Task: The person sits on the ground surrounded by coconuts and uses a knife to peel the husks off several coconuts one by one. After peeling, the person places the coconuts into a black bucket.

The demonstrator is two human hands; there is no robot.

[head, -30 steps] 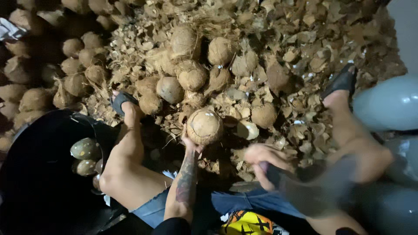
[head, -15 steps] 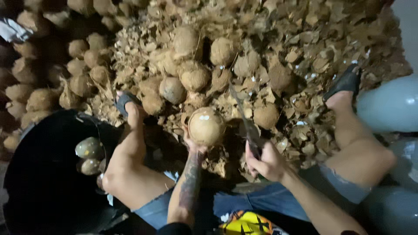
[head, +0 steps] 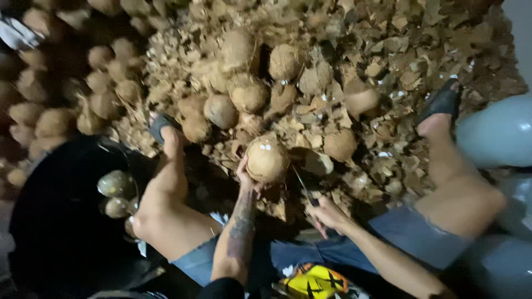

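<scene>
Floor heap of brown husk fragments (head: pixel 421 50), covering the ground ahead between the seated person's spread legs; dim room, no bare floor visible. Black tub (head: pixel 50 238), at the person's left, holding a few peeled greenish-grey coconuts (head: pixel 115 184). Pile of unhusked coconuts (head: pixel 100 83), left and centre, rough and fibrous. Pale rounded container (head: pixel 499 130), far right. Husked coconut (head: pixel 267 159), propped on the heap between the knees: judged heavy, rigid, hard-shelled, its fibrous surface giving grip; best cupped from below. Left hand (head: pixel 246 178), fingers curled under the coconut, grasping it. Right hand (head: pixel 327 213), clenched round the handle of a narrow-bladed knife (head: pixel 303 188), tip near the coconut.
</scene>
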